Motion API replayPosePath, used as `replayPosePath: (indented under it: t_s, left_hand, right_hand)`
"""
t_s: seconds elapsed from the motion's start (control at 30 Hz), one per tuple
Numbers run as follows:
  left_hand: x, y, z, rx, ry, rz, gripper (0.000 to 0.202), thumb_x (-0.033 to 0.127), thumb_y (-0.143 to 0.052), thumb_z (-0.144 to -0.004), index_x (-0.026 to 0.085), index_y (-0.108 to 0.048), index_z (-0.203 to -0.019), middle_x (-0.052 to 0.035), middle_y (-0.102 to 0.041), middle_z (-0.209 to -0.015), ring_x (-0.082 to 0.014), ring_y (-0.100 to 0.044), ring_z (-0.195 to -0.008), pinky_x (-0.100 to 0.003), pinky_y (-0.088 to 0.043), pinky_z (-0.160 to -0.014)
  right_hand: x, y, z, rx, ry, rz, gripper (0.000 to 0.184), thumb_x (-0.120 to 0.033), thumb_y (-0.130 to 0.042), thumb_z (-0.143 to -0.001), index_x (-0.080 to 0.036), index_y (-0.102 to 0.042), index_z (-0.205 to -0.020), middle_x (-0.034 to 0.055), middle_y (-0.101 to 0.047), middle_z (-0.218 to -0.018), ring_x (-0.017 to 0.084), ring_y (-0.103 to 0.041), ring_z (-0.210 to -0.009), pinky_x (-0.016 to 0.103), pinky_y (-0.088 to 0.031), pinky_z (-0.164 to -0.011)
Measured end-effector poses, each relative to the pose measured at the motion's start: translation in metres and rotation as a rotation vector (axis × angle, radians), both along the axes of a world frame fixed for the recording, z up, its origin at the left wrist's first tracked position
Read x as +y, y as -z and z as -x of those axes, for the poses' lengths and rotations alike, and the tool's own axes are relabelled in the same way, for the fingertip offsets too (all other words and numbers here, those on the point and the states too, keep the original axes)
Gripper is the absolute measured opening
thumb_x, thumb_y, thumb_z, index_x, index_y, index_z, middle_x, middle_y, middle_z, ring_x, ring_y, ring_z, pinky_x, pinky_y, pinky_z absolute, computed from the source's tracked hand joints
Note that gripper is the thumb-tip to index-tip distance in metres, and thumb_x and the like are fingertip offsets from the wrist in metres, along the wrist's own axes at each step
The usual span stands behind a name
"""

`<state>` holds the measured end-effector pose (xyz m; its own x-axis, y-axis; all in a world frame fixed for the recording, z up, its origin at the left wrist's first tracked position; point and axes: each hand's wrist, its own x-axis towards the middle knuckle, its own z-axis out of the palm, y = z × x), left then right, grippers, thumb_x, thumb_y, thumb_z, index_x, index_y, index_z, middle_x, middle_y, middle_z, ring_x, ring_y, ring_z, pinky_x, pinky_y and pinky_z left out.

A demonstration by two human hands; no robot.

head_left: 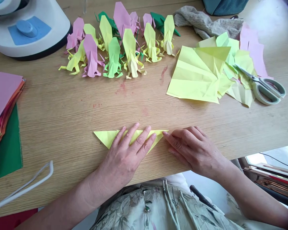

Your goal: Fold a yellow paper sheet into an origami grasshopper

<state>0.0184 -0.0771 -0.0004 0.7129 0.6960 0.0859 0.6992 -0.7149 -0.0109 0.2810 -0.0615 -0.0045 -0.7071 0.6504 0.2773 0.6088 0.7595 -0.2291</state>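
A yellow paper folded into a triangle (105, 136) lies near the front edge of the wooden table (62, 111). My left hand (124, 156) rests flat on it, fingers stretched out and pressing the paper down. My right hand (192, 148) lies beside it on the right, fingers extended, with a fingertip touching the triangle's right tip.
Several folded paper figures (115, 48) in pink, yellow and green stand at the back. A creased yellow sheet (196, 75) and paper scraps lie right, with scissors (264, 86) on them. A coloured paper stack (2, 108) sits left, a white appliance (26, 28) back left, a grey cloth (204, 22) behind.
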Motion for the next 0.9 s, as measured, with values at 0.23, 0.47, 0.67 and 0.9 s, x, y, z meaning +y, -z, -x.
replayPosePath:
  t_s: [0.23, 0.47, 0.67, 0.9]
  left_hand:
    - [0.0006, 0.0009, 0.0000, -0.004, -0.003, 0.020, 0.056, 0.006, -0.043, -0.095, 0.020, -0.046, -0.149, -0.0074, -0.043, -0.157, -0.0360, -0.042, -0.141, -0.058, -0.042, -0.111]
    - [0.0006, -0.0001, -0.0002, -0.029, -0.009, 0.027, 0.056, 0.005, -0.042, -0.094, 0.020, -0.047, -0.148, -0.0068, -0.045, -0.156, -0.0356, -0.042, -0.141, -0.057, -0.041, -0.113]
    - [-0.0005, -0.0027, -0.0022, -0.028, -0.028, 0.021, 0.055, 0.006, -0.042, -0.095, 0.019, -0.047, -0.148, -0.0076, -0.048, -0.154, -0.0351, -0.045, -0.140, -0.056, -0.042, -0.112]
    - [-0.0027, -0.0064, -0.0043, -0.009, -0.052, 0.017, 0.053, 0.007, -0.043, -0.096, 0.021, -0.048, -0.147, -0.0074, -0.049, -0.153, -0.0340, -0.049, -0.136, -0.056, -0.044, -0.110]
  right_hand:
    - [-0.0009, 0.0002, 0.0004, 0.001, 0.017, 0.003, 0.042, -0.021, -0.055, -0.097, -0.010, -0.056, -0.138, 0.0127, -0.065, -0.102, 0.023, -0.055, -0.084, 0.039, -0.047, -0.076]
    - [-0.0012, 0.0003, -0.0007, -0.001, 0.019, 0.024, 0.048, -0.023, -0.054, -0.098, -0.007, -0.050, -0.143, 0.0143, -0.064, -0.102, 0.025, -0.058, -0.090, 0.041, -0.049, -0.079]
    - [-0.0012, -0.0008, -0.0006, 0.018, 0.024, 0.038, 0.051, -0.023, -0.054, -0.098, -0.009, -0.046, -0.147, 0.0135, -0.063, -0.101, 0.025, -0.059, -0.090, 0.041, -0.051, -0.078]
    - [-0.0009, 0.0005, -0.0004, 0.014, 0.020, 0.015, 0.048, -0.022, -0.057, -0.097, -0.006, -0.049, -0.142, 0.0152, -0.062, -0.102, 0.025, -0.059, -0.089, 0.040, -0.051, -0.074]
